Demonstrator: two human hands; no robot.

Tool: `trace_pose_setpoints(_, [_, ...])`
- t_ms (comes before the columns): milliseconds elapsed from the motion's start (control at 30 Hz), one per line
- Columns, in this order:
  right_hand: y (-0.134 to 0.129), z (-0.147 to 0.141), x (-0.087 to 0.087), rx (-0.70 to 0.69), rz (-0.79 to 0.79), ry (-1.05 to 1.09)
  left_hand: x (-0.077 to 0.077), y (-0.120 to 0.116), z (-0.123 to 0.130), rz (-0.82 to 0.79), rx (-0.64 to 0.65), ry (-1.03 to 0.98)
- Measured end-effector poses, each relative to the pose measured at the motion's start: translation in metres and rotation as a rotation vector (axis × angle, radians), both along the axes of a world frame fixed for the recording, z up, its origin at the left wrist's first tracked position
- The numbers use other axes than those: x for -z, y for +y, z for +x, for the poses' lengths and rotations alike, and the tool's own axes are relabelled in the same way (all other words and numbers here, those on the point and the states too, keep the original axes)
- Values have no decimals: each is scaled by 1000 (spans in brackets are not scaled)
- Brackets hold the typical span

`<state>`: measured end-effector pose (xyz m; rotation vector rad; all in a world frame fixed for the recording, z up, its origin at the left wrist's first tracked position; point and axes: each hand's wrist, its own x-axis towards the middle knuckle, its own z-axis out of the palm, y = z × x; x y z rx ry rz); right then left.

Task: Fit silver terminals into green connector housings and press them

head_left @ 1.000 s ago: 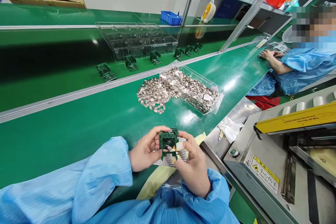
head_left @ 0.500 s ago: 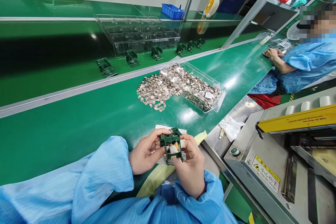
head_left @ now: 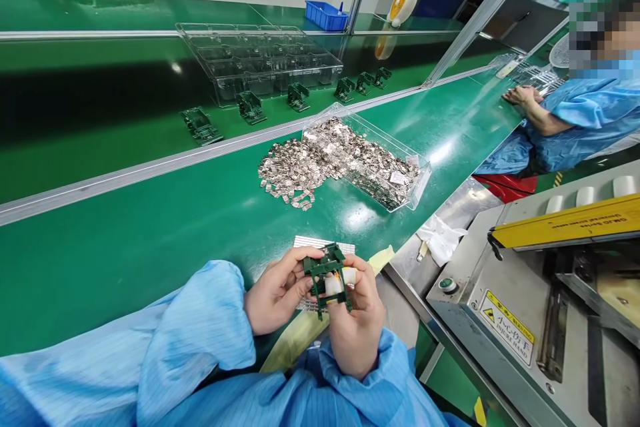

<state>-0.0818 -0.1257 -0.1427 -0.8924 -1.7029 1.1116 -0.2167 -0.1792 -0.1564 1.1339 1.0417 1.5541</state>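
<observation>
Close in front of me, my left grip [head_left: 277, 292] and right grip [head_left: 356, 327] are both closed around a green plastic frame [head_left: 327, 260], holding it from either side just above the green worktop [head_left: 125, 267]. Both curl around its outer bars, a steady hold that seems well suited to keeping its open centre unblocked. A pale cream piece [head_left: 334, 283] sits inside, its exact form partly hidden. Directly beneath lies a strip of perforated silver metal [head_left: 325, 243]. Farther ahead, a heap of small silvery stamped parts [head_left: 287, 173] spreads beside a clear plastic tray [head_left: 423, 177] filled with more. Beyond a raised rail, matching green frames [head_left: 250, 107] stand in a row.
</observation>
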Motion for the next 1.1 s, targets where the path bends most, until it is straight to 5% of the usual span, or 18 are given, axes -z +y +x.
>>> trace_pose_setpoints(300, [1, -1, 4, 0, -3, -46, 4, 0, 3, -76, -123, 70])
trace_pose_setpoints(500, [-3, -2, 3, -90, -198, 95, 6, 0, 6, -108, -248, 172])
trace_pose_setpoints(667, [-1, -7, 0, -55, -385, 219, 1, -1, 5, -154, -241, 178])
trace_pose_setpoints(1100, [-2, -8, -1, -67, -484, 268, 2, -8, 8, -191, -233, 273])
